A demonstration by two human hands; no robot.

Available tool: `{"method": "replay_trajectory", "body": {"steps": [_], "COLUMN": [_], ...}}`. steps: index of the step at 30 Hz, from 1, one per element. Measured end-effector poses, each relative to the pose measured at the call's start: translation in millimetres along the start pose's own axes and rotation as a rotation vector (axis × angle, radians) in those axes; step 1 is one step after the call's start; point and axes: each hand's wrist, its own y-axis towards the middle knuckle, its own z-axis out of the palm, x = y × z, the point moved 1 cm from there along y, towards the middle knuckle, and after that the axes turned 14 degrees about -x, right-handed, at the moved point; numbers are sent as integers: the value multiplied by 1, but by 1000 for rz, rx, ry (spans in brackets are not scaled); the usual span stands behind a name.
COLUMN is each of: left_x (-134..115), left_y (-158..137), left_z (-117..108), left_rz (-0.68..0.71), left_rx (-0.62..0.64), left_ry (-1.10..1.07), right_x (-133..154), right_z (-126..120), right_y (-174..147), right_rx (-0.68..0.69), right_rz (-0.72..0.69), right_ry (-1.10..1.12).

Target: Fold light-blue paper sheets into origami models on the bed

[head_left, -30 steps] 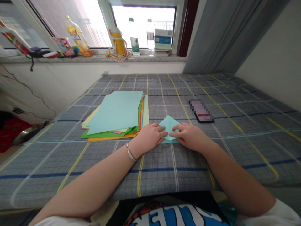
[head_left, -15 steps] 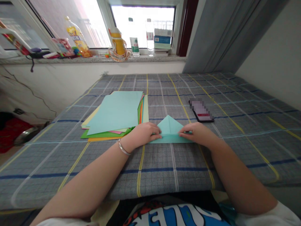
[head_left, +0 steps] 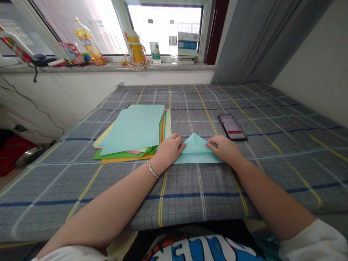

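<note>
The left hand [head_left: 169, 149] and right hand [head_left: 226, 148] sit slightly farther forward than before, each grasping a sloping side of the folded turquoise paper [head_left: 195, 148]. It lies on the checked cloth [head_left: 182, 204].

Over there, the camera sits on the person's [head_left: 206, 248] head, looking forward and down, near the left hand [head_left: 169, 149] and right hand [head_left: 226, 148], across the surface [head_left: 202, 99] toward the window [head_left: 163, 30].
</note>
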Motion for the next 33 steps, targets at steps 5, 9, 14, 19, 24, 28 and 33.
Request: {"method": "replay_trajectory", "body": {"steps": [5, 9, 14, 19, 24, 28, 33], "left_x": [-3, -9, -15, -13, -12, -15, -19], "left_y": [0, 0, 4, 8, 5, 1, -4], "left_z": [-2, -3, 4, 14, 20, 18, 18], "left_rz": [79, 298, 330, 272, 310, 368, 420], "left_rx": [17, -41, -50, -35, -36, -31, -35], "left_ry": [114, 158, 182, 158, 182, 174, 163], "right_x": [3, 6, 11, 11, 6, 3, 2], "right_z": [-1, -6, -7, -1, 7, 9, 10], "right_y": [-1, -2, -1, -1, -1, -1, -2], "right_rx": [-34, -47, -45, -54, -69, -66, -58], "right_rz": [-34, -66, -83, -3, 10, -2, -22], "right_ry": [-83, -131, -189, -171, -137, -143, -153]}}
